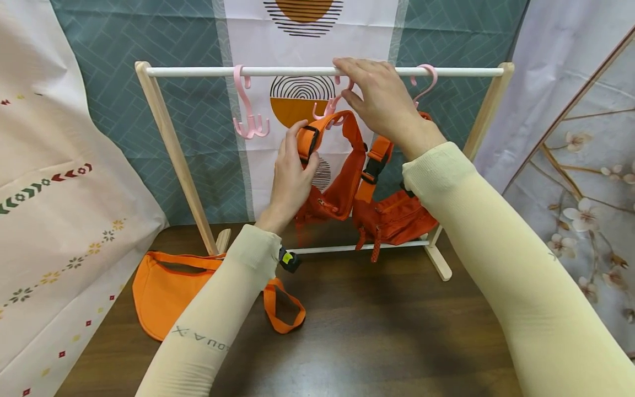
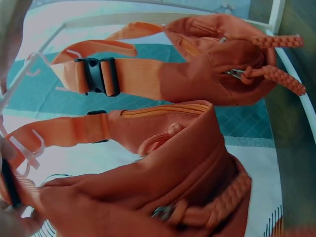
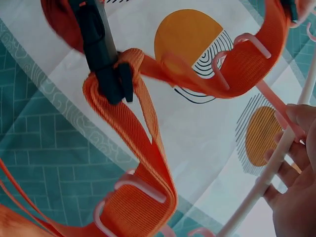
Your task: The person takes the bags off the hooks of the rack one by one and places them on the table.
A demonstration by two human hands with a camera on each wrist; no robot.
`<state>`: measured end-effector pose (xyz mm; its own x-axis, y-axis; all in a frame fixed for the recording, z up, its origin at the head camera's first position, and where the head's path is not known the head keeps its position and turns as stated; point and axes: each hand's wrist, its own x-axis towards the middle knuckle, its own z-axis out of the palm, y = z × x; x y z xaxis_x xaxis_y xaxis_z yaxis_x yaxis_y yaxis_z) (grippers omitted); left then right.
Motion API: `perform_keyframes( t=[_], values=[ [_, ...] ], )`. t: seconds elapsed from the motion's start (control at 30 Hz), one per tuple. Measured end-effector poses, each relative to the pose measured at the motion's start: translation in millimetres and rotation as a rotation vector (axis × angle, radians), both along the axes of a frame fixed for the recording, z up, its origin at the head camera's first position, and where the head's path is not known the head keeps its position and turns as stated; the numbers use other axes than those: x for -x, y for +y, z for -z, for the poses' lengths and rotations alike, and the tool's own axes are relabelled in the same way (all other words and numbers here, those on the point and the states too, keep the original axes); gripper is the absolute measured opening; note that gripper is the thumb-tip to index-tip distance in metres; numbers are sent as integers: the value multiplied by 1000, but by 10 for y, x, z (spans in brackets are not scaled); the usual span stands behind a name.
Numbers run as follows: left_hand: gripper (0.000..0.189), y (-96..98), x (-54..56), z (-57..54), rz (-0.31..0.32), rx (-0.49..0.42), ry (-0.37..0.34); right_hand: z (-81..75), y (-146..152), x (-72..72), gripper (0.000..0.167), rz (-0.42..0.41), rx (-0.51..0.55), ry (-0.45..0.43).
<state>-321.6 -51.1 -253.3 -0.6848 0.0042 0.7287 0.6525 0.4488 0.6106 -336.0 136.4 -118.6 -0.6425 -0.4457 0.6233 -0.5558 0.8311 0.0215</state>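
Note:
My left hand (image 1: 294, 179) grips the orange strap (image 1: 322, 124) of a rust-orange waist bag (image 1: 347, 184), at a black slider (image 1: 311, 138). That strap passes over the prongs of the middle pink hook (image 1: 324, 112), and the bag hangs below. Up at the white rail (image 1: 292, 71), my right hand (image 1: 384, 99) pinches the top of this same hook between thumb and fingers. A second rust-orange waist bag (image 1: 397, 220) with a black buckle (image 1: 374, 167) hangs to the right, partly behind my right wrist. Its strap (image 3: 143, 202) lies over the right hook's prongs in the right wrist view.
An empty pink hook (image 1: 250, 124) hangs on the rail's left part. The rack has wooden legs (image 1: 176, 154) and a low white bar (image 1: 322, 250). A bright orange bag (image 1: 163, 292) lies on the brown table (image 1: 347, 342), partly under my left forearm. Patterned cloth hangs behind.

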Motion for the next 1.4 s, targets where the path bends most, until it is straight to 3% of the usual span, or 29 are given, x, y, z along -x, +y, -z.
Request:
perform_keyframes(
  t=[0.17,0.37,0.8,1.1,1.27,1.4],
  values=[
    [48,-24,9,-100,33,-72,79,-33,-29,-20,55,10,-12,-15],
    [45,-21,-16,-256,66,-91,98,-47,-30,-34,55,29,-19,-23],
    [46,66,-112,-558,227,-211,162,-79,-25,-38,52,-1,-28,-5],
    [44,65,-227,-611,289,-244,231,-78,-29,-33,51,8,-44,-5],
    [44,25,-281,-611,318,-261,210,-84,-28,-36,52,13,-48,-9],
    [45,-50,-296,-611,304,-241,162,-86,-32,-37,54,19,-49,-11]
  ],
)
